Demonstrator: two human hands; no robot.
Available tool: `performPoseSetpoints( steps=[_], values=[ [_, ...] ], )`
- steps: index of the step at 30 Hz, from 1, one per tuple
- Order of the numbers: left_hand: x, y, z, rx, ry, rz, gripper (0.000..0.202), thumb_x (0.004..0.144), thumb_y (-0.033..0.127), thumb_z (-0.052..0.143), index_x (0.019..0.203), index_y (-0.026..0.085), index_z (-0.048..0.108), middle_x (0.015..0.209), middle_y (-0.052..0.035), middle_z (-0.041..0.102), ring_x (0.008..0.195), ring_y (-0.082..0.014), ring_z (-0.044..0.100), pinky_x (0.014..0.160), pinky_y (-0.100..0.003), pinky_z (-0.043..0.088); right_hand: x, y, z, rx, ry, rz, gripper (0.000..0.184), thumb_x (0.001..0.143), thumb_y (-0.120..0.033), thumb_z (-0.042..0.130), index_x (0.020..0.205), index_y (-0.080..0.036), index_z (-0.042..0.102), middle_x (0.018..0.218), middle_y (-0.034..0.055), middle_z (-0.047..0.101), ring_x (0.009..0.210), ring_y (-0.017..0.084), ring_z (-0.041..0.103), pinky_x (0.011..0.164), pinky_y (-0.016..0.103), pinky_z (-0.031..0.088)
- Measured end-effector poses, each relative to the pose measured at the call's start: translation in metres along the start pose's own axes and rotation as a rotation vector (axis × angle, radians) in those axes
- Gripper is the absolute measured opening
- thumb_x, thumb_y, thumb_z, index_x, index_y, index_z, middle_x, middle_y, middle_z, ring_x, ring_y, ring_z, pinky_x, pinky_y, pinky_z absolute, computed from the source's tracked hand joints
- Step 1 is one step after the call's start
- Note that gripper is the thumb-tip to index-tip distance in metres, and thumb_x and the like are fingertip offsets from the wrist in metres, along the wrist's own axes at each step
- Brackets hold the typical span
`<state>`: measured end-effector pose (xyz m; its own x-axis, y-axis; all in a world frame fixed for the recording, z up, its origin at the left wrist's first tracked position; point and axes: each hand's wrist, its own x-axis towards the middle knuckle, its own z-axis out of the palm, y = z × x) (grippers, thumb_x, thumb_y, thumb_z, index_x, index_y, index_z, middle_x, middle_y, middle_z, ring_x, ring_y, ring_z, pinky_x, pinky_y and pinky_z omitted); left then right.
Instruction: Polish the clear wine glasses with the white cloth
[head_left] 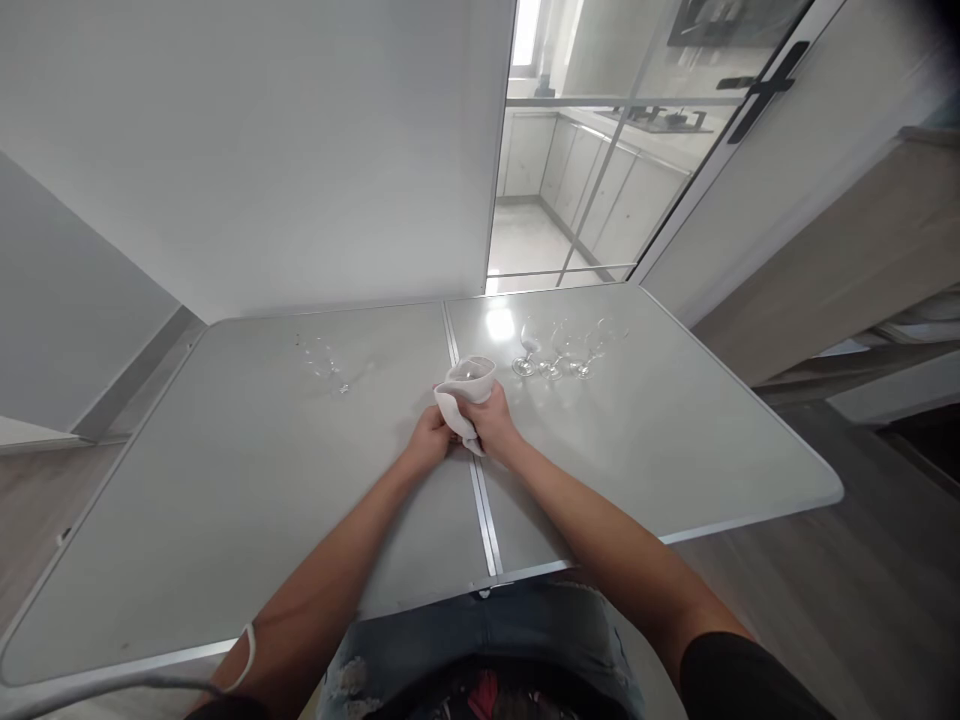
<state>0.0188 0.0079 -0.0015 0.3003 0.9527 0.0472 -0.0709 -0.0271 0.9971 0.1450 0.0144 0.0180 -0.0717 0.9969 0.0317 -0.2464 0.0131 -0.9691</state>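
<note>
Both my hands meet over the middle seam of a grey folding table (225, 480). My right hand (495, 418) is closed around a white cloth (463, 395) that is wrapped about a clear wine glass (474, 372), whose rim shows at the top of the cloth. My left hand (429, 440) is closed on the lower part of the bundle, where the glass's stem is hidden. A single clear wine glass (330, 368) stands to the left. Three clear wine glasses (559, 352) stand in a row to the right of my hands.
A white wall rises behind the table's far edge. A glass sliding door (600, 150) at the back right opens on a kitchen. A wooden stair side (840, 260) runs along the right. A white cable (240, 660) hangs near my left elbow.
</note>
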Motion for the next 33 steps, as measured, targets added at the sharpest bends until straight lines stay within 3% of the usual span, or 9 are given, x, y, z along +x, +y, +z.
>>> performPoseSetpoints(
  steps=[3, 5, 8, 11, 16, 19, 25, 29, 33],
  values=[
    [0.000, 0.008, -0.001, -0.255, -0.121, -0.110, 0.042, 0.080, 0.049, 0.069, 0.059, 0.016, 0.052, 0.048, 0.0018, 0.047, 0.044, -0.0124, 0.052, 0.048, -0.025, 0.042, 0.001, 0.008, -0.005, 0.090, -0.222, 0.112, 0.053, 0.078, -0.067, 0.060, 0.096, -0.017, 0.066, 0.067, 0.0047, 0.068, 0.044, 0.018, 0.057, 0.039, 0.032, 0.048],
    [0.000, 0.012, -0.002, -0.323, -0.129, -0.108, 0.047, 0.081, 0.054, 0.069, 0.060, 0.016, 0.050, 0.049, 0.0024, 0.045, 0.044, -0.0116, 0.051, 0.046, -0.024, 0.041, 0.003, 0.014, -0.007, 0.077, -0.224, 0.108, 0.047, 0.076, -0.064, 0.063, 0.084, -0.017, 0.064, 0.059, 0.0031, 0.063, 0.042, 0.017, 0.053, 0.038, 0.032, 0.047],
    [-0.002, 0.013, -0.001, -0.366, -0.087, -0.076, 0.044, 0.083, 0.055, 0.069, 0.070, 0.015, 0.055, 0.051, 0.0042, 0.042, 0.044, -0.0107, 0.049, 0.043, -0.022, 0.038, 0.010, 0.014, -0.015, 0.002, -0.044, 0.009, 0.032, 0.069, -0.045, 0.073, 0.065, -0.020, 0.055, 0.057, -0.0006, 0.055, 0.049, 0.014, 0.051, 0.044, 0.027, 0.046],
    [-0.003, 0.012, 0.000, -0.353, -0.059, -0.059, 0.041, 0.084, 0.054, 0.069, 0.076, 0.015, 0.056, 0.052, 0.0052, 0.041, 0.045, -0.0102, 0.049, 0.046, -0.023, 0.038, 0.019, 0.003, -0.029, -0.123, 0.200, -0.135, 0.023, 0.075, -0.032, 0.067, 0.064, -0.021, 0.050, 0.060, -0.0031, 0.049, 0.060, 0.012, 0.048, 0.053, 0.023, 0.044],
    [-0.004, 0.008, 0.001, -0.323, -0.101, -0.033, 0.042, 0.085, 0.055, 0.068, 0.075, 0.015, 0.057, 0.053, 0.0041, 0.045, 0.049, -0.0120, 0.054, 0.055, -0.026, 0.045, 0.028, -0.010, -0.037, -0.143, 0.449, -0.166, 0.022, 0.087, -0.044, 0.056, 0.082, -0.023, 0.054, 0.070, -0.0028, 0.055, 0.068, 0.014, 0.052, 0.062, 0.023, 0.045],
    [-0.001, 0.002, 0.002, -0.252, -0.124, -0.077, 0.043, 0.085, 0.057, 0.067, 0.080, 0.014, 0.061, 0.057, 0.0005, 0.055, 0.055, -0.0149, 0.060, 0.060, -0.029, 0.049, 0.029, -0.009, -0.027, 0.112, 0.347, -0.005, 0.032, 0.086, -0.056, 0.057, 0.086, -0.024, 0.055, 0.067, -0.0022, 0.057, 0.064, 0.015, 0.056, 0.058, 0.025, 0.046],
    [0.002, -0.005, 0.002, -0.218, 0.006, -0.072, 0.046, 0.088, 0.059, 0.061, 0.078, 0.014, 0.062, 0.065, -0.0049, 0.066, 0.059, -0.0165, 0.063, 0.062, -0.029, 0.049, 0.019, -0.013, -0.009, 0.386, -0.139, 0.181, 0.071, 0.087, -0.079, 0.031, 0.100, -0.019, 0.066, 0.070, 0.0054, 0.063, 0.062, 0.020, 0.058, 0.048, 0.028, 0.043],
    [0.005, -0.009, 0.001, -0.226, 0.144, -0.051, 0.048, 0.085, 0.062, 0.063, 0.078, 0.015, 0.063, 0.069, -0.0038, 0.066, 0.061, -0.0150, 0.060, 0.065, -0.028, 0.049, 0.015, -0.010, -0.010, 0.093, -0.151, 0.074, 0.066, 0.086, -0.078, 0.042, 0.114, -0.022, 0.065, 0.081, 0.0053, 0.064, 0.070, 0.019, 0.057, 0.054, 0.028, 0.046],
    [0.009, -0.013, -0.002, -0.174, 0.304, 0.037, 0.047, 0.081, 0.059, 0.069, 0.067, 0.016, 0.059, 0.063, 0.0010, 0.057, 0.058, -0.0104, 0.050, 0.058, -0.022, 0.042, 0.016, -0.007, -0.015, -0.422, 0.038, -0.273, 0.037, 0.090, -0.057, 0.059, 0.106, -0.025, 0.067, 0.120, 0.0090, 0.059, 0.113, 0.024, 0.051, 0.093, 0.035, 0.047]
  ],
)
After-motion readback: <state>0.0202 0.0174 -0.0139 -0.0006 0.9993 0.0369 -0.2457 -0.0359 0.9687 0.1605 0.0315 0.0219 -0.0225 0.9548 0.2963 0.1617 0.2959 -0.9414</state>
